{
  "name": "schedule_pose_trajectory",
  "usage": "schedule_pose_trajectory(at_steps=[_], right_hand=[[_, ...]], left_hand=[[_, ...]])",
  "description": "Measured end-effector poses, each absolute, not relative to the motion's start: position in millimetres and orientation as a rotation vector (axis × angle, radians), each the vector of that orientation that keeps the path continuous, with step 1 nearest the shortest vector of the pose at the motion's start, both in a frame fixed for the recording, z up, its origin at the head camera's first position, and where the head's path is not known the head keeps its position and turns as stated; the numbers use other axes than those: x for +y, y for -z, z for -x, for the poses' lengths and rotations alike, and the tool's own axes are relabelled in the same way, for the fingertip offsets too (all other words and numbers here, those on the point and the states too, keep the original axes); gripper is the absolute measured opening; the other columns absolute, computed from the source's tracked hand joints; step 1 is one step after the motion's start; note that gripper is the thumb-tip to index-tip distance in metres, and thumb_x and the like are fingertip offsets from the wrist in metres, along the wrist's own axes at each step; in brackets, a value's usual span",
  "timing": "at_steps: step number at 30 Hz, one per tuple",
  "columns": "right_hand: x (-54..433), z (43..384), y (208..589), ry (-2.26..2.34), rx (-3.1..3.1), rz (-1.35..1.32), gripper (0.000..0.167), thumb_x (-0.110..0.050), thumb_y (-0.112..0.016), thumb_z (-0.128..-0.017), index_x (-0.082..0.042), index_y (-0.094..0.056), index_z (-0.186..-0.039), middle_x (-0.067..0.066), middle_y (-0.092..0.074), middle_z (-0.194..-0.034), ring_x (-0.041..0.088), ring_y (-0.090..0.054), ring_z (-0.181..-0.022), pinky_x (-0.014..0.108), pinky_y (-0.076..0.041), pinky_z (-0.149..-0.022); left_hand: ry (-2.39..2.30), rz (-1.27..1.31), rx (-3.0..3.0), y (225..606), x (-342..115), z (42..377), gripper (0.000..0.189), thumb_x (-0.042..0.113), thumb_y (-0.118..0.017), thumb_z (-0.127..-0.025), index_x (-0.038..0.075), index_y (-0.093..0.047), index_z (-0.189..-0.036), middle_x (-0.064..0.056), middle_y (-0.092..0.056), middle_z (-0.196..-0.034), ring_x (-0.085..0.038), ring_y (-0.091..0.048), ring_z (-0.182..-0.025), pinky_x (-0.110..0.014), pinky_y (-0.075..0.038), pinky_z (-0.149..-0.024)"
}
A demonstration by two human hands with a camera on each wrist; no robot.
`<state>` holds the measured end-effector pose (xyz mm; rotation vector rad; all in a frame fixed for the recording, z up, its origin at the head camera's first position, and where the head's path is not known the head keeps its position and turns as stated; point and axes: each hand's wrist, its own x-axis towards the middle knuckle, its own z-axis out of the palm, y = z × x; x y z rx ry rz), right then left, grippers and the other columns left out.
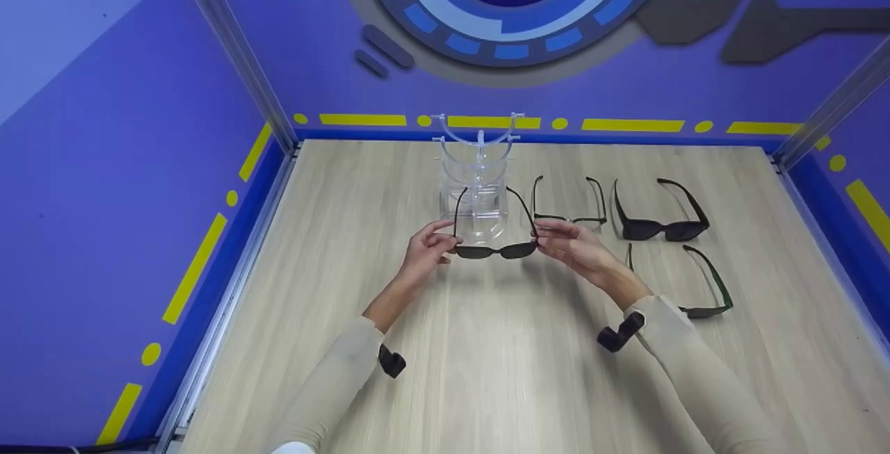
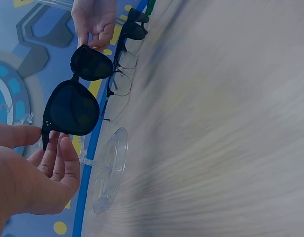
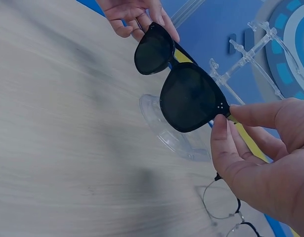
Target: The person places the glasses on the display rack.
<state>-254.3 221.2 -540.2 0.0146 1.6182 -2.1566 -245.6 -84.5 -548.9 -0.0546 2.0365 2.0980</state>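
Note:
Both hands hold one pair of black sunglasses (image 1: 495,251) up above the table, its temples unfolded and pointing toward the back. At the left hinge, the left hand (image 1: 427,245) pinches the frame between thumb and fingers. The right hand (image 1: 577,249) pinches the opposite hinge the same way. The dark lenses (image 2: 72,107) face the wearer of the cameras, with small dots at the frame corner in the wrist views. Just behind the sunglasses stands a clear plastic display stand (image 1: 480,162) with several curved arms, none holding glasses; its clear rounded base (image 3: 164,128) shows below the lenses.
Right of the stand lie thin-rimmed clear glasses (image 1: 570,220), then black sunglasses (image 1: 664,230). Nearer, dark green-templed sunglasses (image 1: 709,311) are partly hidden by the right forearm. Blue panels (image 1: 208,92) wall the wooden table (image 1: 334,245) at the back and sides.

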Motion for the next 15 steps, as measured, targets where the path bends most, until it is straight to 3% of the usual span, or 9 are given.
schedule_pose_trajectory(at_steps=[15], right_hand=[[207, 275, 542, 2.197, 1.605, -0.056, 0.056, 0.01, -0.055, -0.098, 0.013, -0.035, -0.15, 0.001, -0.07, -0.112, 0.011, -0.067, -0.106, 0.028, -0.052, -0.105]], left_hand=[[-2.172, 0.191, 1.995, 553, -85, 270, 0.039, -0.001, -0.059, -0.099, -0.003, -0.058, -0.137, -0.009, -0.076, -0.102, -0.009, -0.063, -0.08, -0.021, -0.052, -0.069]])
